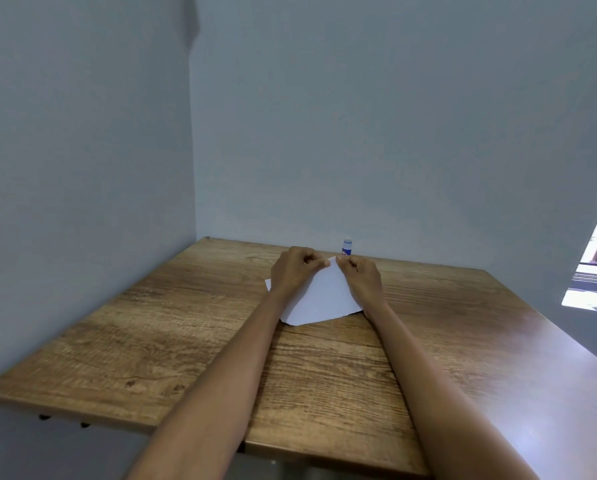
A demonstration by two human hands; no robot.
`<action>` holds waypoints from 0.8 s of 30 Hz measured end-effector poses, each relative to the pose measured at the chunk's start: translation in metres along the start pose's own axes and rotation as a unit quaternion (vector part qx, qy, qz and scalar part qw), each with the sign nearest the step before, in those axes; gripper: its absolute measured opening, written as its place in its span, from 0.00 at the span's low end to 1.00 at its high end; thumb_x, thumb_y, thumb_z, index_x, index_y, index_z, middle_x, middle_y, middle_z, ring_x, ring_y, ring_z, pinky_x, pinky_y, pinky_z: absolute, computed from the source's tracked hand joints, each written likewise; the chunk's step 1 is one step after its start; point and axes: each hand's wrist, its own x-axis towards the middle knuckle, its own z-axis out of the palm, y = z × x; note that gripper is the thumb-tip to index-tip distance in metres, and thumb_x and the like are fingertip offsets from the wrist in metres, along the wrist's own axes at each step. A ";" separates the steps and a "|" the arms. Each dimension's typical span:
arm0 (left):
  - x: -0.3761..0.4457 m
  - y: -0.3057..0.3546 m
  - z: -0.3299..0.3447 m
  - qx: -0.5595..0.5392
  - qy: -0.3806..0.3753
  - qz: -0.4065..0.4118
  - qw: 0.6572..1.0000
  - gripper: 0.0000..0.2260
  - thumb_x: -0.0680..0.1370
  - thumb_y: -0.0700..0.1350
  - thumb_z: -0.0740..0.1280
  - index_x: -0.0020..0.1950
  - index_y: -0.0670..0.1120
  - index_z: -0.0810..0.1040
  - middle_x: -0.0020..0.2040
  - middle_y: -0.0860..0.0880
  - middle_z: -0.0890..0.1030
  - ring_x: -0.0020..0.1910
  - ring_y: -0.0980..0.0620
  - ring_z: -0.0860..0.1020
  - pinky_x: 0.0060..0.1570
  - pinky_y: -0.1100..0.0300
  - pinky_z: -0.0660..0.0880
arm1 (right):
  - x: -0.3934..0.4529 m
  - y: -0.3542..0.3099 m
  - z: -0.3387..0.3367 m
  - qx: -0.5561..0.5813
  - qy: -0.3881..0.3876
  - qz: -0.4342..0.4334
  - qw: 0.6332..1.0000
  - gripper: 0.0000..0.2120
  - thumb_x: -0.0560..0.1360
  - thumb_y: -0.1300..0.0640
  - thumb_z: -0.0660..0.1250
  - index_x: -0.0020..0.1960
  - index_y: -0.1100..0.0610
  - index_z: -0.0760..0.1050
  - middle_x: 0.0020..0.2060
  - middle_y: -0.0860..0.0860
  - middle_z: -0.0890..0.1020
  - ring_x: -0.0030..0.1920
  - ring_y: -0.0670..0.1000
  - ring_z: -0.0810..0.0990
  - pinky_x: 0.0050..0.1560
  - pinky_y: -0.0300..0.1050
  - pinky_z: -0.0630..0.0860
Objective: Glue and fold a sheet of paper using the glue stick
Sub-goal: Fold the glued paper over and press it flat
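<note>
Nearest the camera, both forearms reach out across the wooden surface [324,393] toward its far half, where the sheet of paper [319,294] lies between the hands with its near edge resting on the wood. The paper appears to be lifted or doubled over toward its far corner, and that is where the work is: the left hand [292,270] and the right hand [359,271] each have their fingers curled, pinching that far tip from either side, nearly meeting. The step looks like bringing the corner or edge into line for the fold. To do it well, the edges should be matched first and held firmly, then one hand should stay as an anchor while the other runs along the crease from the middle outward, pressing flat so any glued layer bonds without wrinkles. Just behind the right hand, near the wall, the glue stick [347,247] stands upright with its cap on, untouched
</note>
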 end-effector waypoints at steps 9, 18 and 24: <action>0.001 -0.015 -0.016 0.014 0.029 -0.070 0.997 0.11 0.71 0.58 0.70 0.42 0.52 0.84 0.41 0.57 0.83 0.40 0.60 0.78 0.35 0.61 0.70 | 0.006 0.010 -0.015 0.027 0.100 0.018 0.994 0.14 0.78 0.51 0.62 0.38 0.56 0.77 0.31 0.47 0.77 0.34 0.44 0.72 0.33 0.40 0.65; 0.002 -0.014 -0.016 -0.198 0.026 -0.087 0.976 0.05 0.73 0.43 0.72 0.48 0.45 0.82 0.52 0.47 0.82 0.48 0.55 0.77 0.47 0.57 0.75 | 0.008 0.013 -0.017 0.058 0.115 0.018 0.992 0.12 0.79 0.50 0.62 0.43 0.56 0.78 0.35 0.47 0.78 0.36 0.44 0.74 0.35 0.40 0.67; 0.000 -0.011 -0.016 -0.156 -0.026 -0.041 0.987 0.04 0.73 0.43 0.71 0.46 0.46 0.78 0.49 0.49 0.79 0.51 0.48 0.78 0.49 0.50 0.75 | 0.008 0.012 -0.019 0.050 0.129 0.008 0.990 0.10 0.79 0.51 0.62 0.43 0.53 0.78 0.35 0.43 0.79 0.36 0.42 0.74 0.34 0.37 0.67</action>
